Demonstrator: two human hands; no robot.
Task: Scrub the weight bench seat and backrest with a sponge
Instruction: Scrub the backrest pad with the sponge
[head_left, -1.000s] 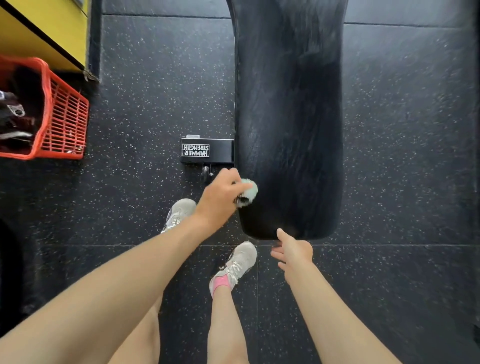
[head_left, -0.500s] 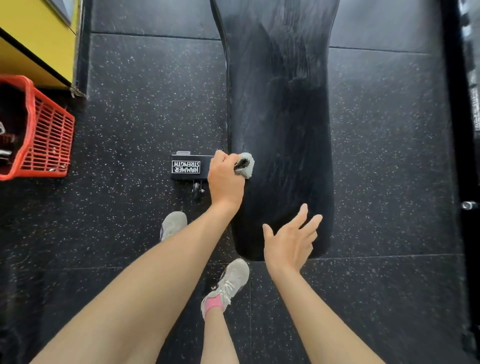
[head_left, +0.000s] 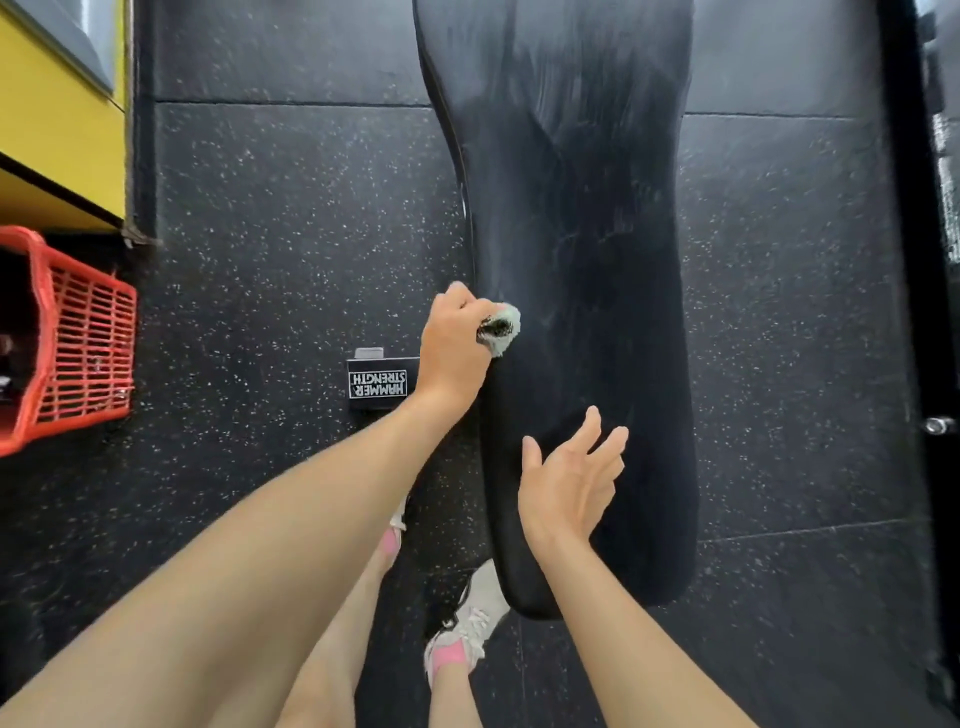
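The left hand is curled round a pale green sponge with a dark scouring face, holding it against the left edge of the black weight bench pad, about midway along the visible length of the pad. The right hand is over the near end of the pad with fingers straight and spread, holding nothing. Whether its palm touches the vinyl cannot be told. Pale smeared streaks cover the far part of the pad, while the near part looks darker.

Just left of the left wrist sits a black frame foot with a "HAMMER STRENGTH" label, resting on the speckled black rubber floor. A grey shoe with a pink sock stands by the near left corner of the pad. Well off to the left is a red plastic basket, with a yellow cabinet beyond it.
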